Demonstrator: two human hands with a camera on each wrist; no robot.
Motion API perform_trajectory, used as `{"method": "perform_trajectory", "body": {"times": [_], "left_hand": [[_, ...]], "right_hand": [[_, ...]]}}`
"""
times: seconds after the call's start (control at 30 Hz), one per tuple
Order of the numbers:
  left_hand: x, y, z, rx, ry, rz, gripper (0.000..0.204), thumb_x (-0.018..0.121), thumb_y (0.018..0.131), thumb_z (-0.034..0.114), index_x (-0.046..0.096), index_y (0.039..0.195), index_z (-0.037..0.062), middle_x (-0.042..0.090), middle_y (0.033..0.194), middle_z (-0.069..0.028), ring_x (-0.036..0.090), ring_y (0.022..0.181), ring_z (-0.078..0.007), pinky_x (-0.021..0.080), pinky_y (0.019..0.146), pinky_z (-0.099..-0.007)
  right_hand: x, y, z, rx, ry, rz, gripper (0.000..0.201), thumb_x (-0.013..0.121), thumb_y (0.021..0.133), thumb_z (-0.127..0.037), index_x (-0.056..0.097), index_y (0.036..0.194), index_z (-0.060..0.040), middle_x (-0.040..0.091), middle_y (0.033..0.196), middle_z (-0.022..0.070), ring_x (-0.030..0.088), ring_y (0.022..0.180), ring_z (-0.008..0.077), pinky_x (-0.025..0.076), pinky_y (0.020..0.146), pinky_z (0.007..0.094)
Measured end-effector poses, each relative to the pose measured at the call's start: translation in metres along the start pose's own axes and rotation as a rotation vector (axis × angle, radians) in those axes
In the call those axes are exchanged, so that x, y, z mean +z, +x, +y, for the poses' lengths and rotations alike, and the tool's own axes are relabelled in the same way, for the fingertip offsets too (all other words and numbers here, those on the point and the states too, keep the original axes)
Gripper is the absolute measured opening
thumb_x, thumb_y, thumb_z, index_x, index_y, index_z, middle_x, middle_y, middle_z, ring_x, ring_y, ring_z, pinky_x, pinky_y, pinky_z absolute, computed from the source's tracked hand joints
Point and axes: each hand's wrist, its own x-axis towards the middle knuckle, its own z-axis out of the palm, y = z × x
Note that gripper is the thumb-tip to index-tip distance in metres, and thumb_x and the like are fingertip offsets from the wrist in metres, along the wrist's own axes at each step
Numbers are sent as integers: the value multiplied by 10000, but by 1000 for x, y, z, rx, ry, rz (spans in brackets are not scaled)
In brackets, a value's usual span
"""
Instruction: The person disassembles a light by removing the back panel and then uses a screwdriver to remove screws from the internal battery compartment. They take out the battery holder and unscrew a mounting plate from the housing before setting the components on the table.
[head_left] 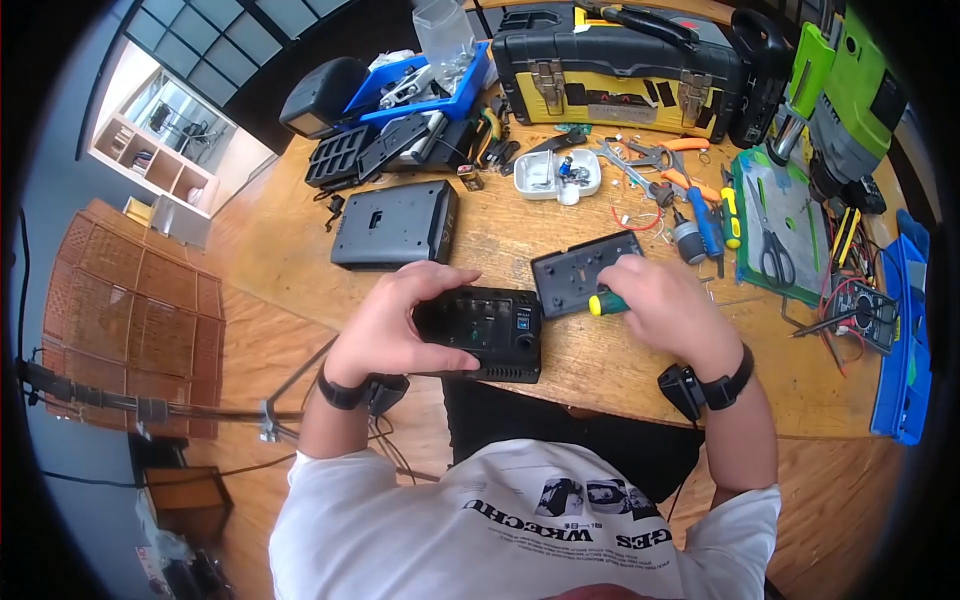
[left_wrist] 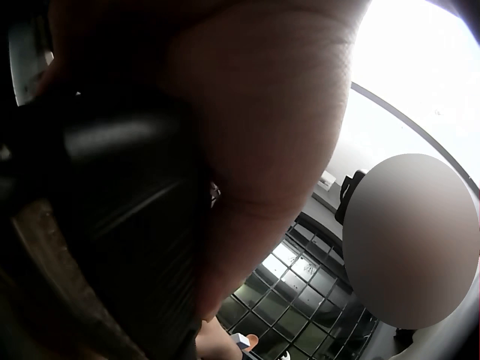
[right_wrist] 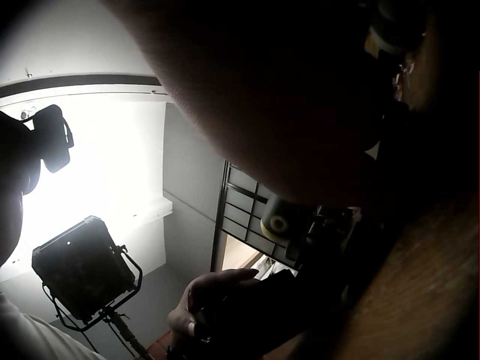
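Note:
My left hand [head_left: 385,325] grips an open black plastic housing [head_left: 475,325] at the table's near edge, thumb along its front side and fingers at its back. The housing's inside shows a hollow with small parts and a little blue piece at the right. In the left wrist view the dark housing [left_wrist: 127,217] lies against the palm. My right hand [head_left: 665,305] holds a screwdriver [head_left: 606,303] by its green and yellow handle, whose butt end points left. Its fingers overlap a flat black cover [head_left: 575,278] with molded posts, lying just right of the housing.
A black box [head_left: 392,225] stands behind the left hand. Farther back are a white divided tray [head_left: 557,177], a blue bin [head_left: 430,100] and a black-yellow toolbox [head_left: 620,85]. Pliers, screwdrivers and scissors [head_left: 777,255] lie to the right, near a green drill stand [head_left: 850,100].

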Motion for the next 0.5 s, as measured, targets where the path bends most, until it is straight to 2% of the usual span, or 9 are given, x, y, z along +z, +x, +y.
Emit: {"method": "perform_trajectory", "body": {"times": [0.03,0.17,0.23,0.27,0.33,0.5], "left_hand": [[0,0,-1,-1,-34,-13,833,993,553,241,684,1275,-38,718,1177,-180,671,1127,-332,498,1004,-402],[8,7,-5,120,-13,-44,831,992,567,272,684,1271,-44,716,1181,-189,669,1132,-354,495,1008,-422],[13,11,-4,175,-21,-87,823,987,584,295,683,1269,-44,713,1176,-195,663,1132,-376,493,1007,-434],[17,14,-4,176,-22,-87,823,987,584,295,683,1269,-44,713,1176,-195,663,1132,-376,493,1007,-434],[29,20,-4,240,-51,-67,801,980,612,308,684,1271,-37,704,1186,-198,658,1134,-378,493,1005,-436],[68,44,-9,381,53,50,833,969,647,359,648,1308,-34,673,1216,-205,651,1125,-384,499,996,-450]], "right_hand": [[0,0,0,-9,-17,67,361,682,697,34,671,1048,-49,669,986,115,671,890,359,541,712,471],[-6,4,-1,29,-110,49,354,665,680,55,662,1022,-35,657,987,120,672,869,352,540,696,455],[-7,6,-2,16,-98,174,350,649,663,72,655,997,-32,654,973,120,676,845,346,538,683,442],[-8,8,-4,16,-99,173,350,649,663,72,655,997,-32,654,973,120,676,845,346,538,683,442],[-10,11,-8,-44,-23,368,238,611,716,81,637,924,-31,622,947,137,657,761,359,524,631,446],[-14,11,-8,-44,-29,461,325,630,689,82,678,994,-21,657,1004,127,680,815,347,540,662,419]]}}
